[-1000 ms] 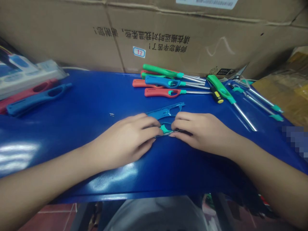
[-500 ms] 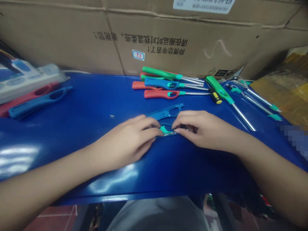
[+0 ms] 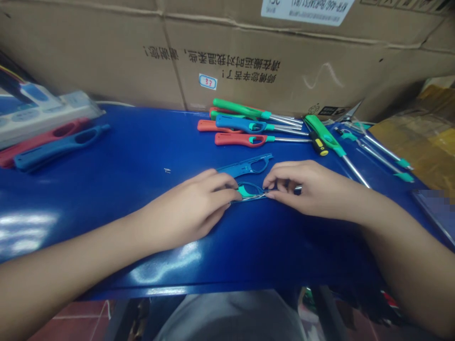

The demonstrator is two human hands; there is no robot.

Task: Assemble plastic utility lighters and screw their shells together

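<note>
My left hand (image 3: 199, 206) is closed on the handle end of an opened blue lighter half-shell (image 3: 256, 197), just above the table. A teal trigger (image 3: 244, 191) sits in that shell beside my fingertips. At the shell's other end, my right hand (image 3: 298, 187) pinches a thin metal lighter tube (image 3: 298, 188), mostly hidden by the fingers. A fine wire or rod runs along the shell between the hands. Right behind them lies the other blue half-shell (image 3: 245, 166), its inner side up.
Several assembled long lighters (image 3: 241, 139) lie at the back, beside a yellow-black screwdriver (image 3: 320, 144). Small screws (image 3: 167, 170) are left of my hands. Red and blue shells (image 3: 60, 144) lie by a power strip (image 3: 53, 116). Metal tubes (image 3: 384, 147) are at the right; a cardboard box (image 3: 106, 57) stands behind.
My right hand has shifted slightly right along the shell, and more of the metal tube shows behind its fingers. My left hand stays in place. The view has tilted a little.
</note>
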